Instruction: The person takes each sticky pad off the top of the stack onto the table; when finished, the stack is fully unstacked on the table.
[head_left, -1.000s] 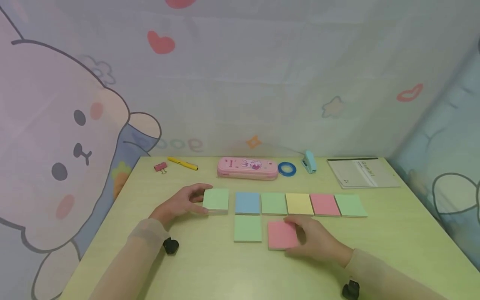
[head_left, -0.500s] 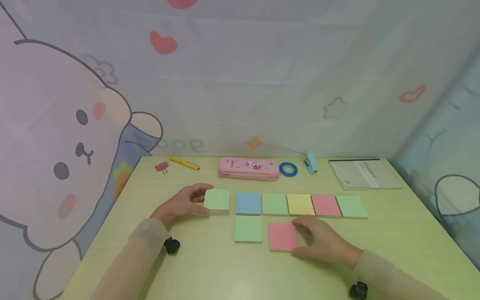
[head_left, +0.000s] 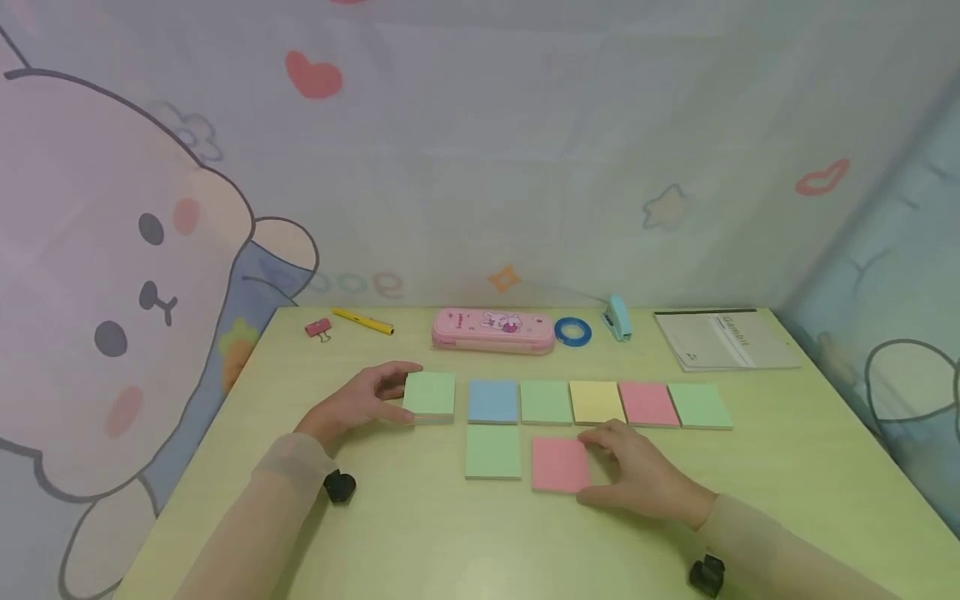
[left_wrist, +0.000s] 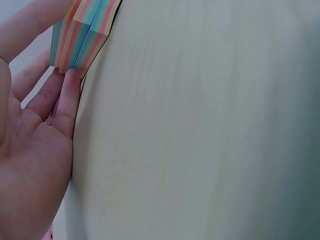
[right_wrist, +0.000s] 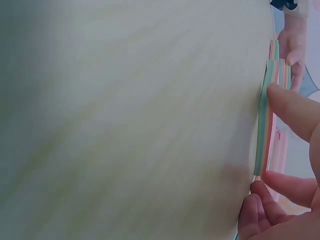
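In the head view my left hand (head_left: 358, 402) holds the left side of a green-topped stack of sticky note pads (head_left: 430, 394). Striped multicoloured sides of this stack (left_wrist: 85, 37) show between thumb and fingers in the left wrist view. My right hand (head_left: 645, 475) pinches a pink-topped sticky note pad (head_left: 560, 465) at its two right corners. In the right wrist view, the thumb lies on the near side of the striped pad (right_wrist: 263, 130), close over the table. Left of the pink pad, across a narrow gap, lies a green pad (head_left: 492, 452).
Behind runs a row of pads: blue (head_left: 492, 402), green (head_left: 546, 402), yellow (head_left: 597, 402), pink (head_left: 648, 404) and green (head_left: 701, 406). Along the back lie a binder clip (head_left: 318, 328), yellow pen (head_left: 363, 322), pencil case (head_left: 492, 331), blue tape roll (head_left: 573, 332), stapler (head_left: 617, 318) and notebook (head_left: 726, 340).
My right hand has slid to the right along the pink pad, from further over it to its right corners. The pad has shifted slightly back and left. The left hand stays on its stack.
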